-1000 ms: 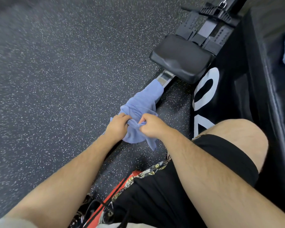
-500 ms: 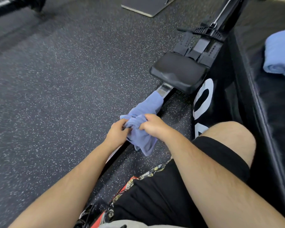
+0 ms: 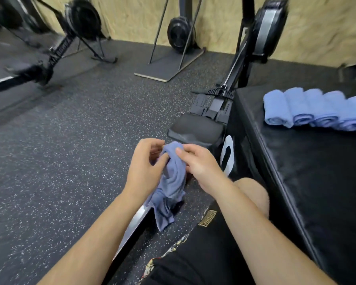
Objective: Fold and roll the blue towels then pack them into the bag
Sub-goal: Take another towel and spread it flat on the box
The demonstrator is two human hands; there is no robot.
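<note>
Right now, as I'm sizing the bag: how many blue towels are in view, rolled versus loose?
Rolled towels on the black box: 5, the last cut by the frame edge
Loose towel, pinched by the left hand and right hand: 1
Total: 6

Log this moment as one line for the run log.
left hand: holds crumpled blue towel | right hand: pinches its top | rolled towels: row on black box | fold: not yet done

Both hands, left hand (image 3: 145,167) and right hand (image 3: 199,163), pinch a crumpled blue towel (image 3: 173,182) beside rolled towels (image 3: 314,110).
</note>
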